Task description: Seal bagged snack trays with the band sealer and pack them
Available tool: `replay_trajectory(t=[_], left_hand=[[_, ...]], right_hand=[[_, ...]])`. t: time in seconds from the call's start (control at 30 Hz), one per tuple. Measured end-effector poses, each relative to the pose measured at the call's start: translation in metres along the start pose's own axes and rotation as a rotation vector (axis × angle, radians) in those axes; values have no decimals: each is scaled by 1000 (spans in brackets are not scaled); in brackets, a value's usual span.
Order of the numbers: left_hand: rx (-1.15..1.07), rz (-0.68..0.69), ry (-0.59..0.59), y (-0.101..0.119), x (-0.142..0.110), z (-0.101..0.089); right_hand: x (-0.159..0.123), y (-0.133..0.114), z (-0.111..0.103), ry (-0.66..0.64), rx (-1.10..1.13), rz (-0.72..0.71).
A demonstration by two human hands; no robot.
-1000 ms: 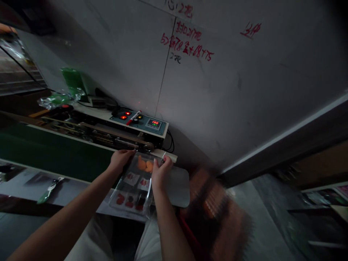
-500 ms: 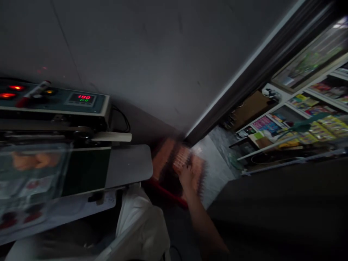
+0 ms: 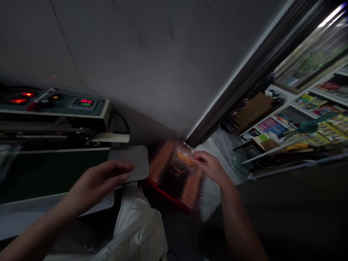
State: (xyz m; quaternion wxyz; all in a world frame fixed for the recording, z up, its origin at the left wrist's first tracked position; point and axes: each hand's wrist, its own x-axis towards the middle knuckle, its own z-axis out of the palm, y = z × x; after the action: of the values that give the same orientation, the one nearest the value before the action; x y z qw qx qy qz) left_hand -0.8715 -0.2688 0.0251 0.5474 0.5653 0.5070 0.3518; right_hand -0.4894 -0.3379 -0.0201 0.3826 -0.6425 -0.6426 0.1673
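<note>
My left hand [image 3: 104, 177] reaches in over the near end of a dark green conveyor belt [image 3: 62, 168], beside the grey end plate [image 3: 133, 157]. Its thumb and fingers are apart, with nothing between them. My right hand [image 3: 210, 165] is over a red basket [image 3: 174, 201] on the floor, its fingers pinched at the edge of a clear plastic pack [image 3: 185, 159] with something orange inside. More packs with orange contents [image 3: 164, 161] fill the basket in rows. Blur hides the fine detail of the pinch.
A band sealer [image 3: 102, 108] with a lit digital display stands at left, a red-capped marker [image 3: 43, 98] on top. Another clear pack [image 3: 8, 159] shows at the belt's left edge. My knee in pale trousers [image 3: 141, 224] is below; stocked shelves [image 3: 307, 119] stand at right.
My left hand has come into view over the belt. The packs on the belt have shifted left, mostly out of view. My right hand has moved to the right and up above the basket.
</note>
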Motion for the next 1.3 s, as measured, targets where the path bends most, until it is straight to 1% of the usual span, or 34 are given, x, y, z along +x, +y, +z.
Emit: replay_trajectory(t=[0.07,0.1,0.13,0.17,0.2,0.23,0.27,0.3,0.33,0.37,0.4,0.43,0.47,0.5,0.57,0.63,0.7,0.77,0.83,0.93,1.0,1.07,1.13,1.17,1.27,1.3], left_hand=[[-34,156,-123,26,6,32],[-75,213,-167,37,9,44],[-130,235,-195,43,11,52],[-183,225,-213,47,12,56],[-232,194,-219,46,13,55],[-277,151,-205,42,13,51],[-317,105,-169,36,12,43],[-350,63,-118,28,10,33],[-374,25,-58,20,9,23],[-393,-8,6,11,7,12],[-402,-37,67,3,6,1],[-397,-59,120,-5,5,-8],[-382,-72,164,-12,6,-17],[-367,-77,195,-19,7,-25],[-373,-74,220,-33,13,-38],[-430,-72,257,-46,21,-49],[-474,-85,316,-57,32,-60],[-467,-129,352,-67,44,-69],[-471,-176,338,-74,55,-77],[-511,-240,269,-80,71,-86],[-513,-259,234,-80,77,-90],[-493,-250,245,-79,80,-90],[-455,-221,291,-78,80,-86],[-412,-203,333,-78,81,-84],[-194,-134,507,-81,84,-74],[-141,-129,548,-82,86,-71]], right_hand=[[6,-56,-28,-17,35,-192],[10,-82,-36,-33,58,-257],[15,-104,-39,-45,94,-304],[21,-121,-37,-46,150,-330],[27,-133,-29,-26,232,-332],[35,-139,-16,27,340,-310],[42,-140,2,103,472,-265],[49,-138,24,172,621,-197],[55,-134,50,200,767,-110],[59,-130,79,174,890,-18],[61,-126,108,106,976,65],[60,-123,138,9,1009,127],[58,-121,165,-56,1001,159],[55,-121,190,-80,971,162],[48,-122,228,-8,901,114],[46,-122,250,81,840,58],[46,-121,262,131,805,23],[49,-117,268,139,784,-12],[50,-110,271,140,746,-52],[52,-101,273,136,627,-81],[53,-97,272,143,547,-100],[54,-94,270,183,466,-138],[56,-93,272,239,398,-177],[56,-92,274,260,381,-187],[57,-90,284,289,395,-163],[57,-89,287,297,394,-149]])
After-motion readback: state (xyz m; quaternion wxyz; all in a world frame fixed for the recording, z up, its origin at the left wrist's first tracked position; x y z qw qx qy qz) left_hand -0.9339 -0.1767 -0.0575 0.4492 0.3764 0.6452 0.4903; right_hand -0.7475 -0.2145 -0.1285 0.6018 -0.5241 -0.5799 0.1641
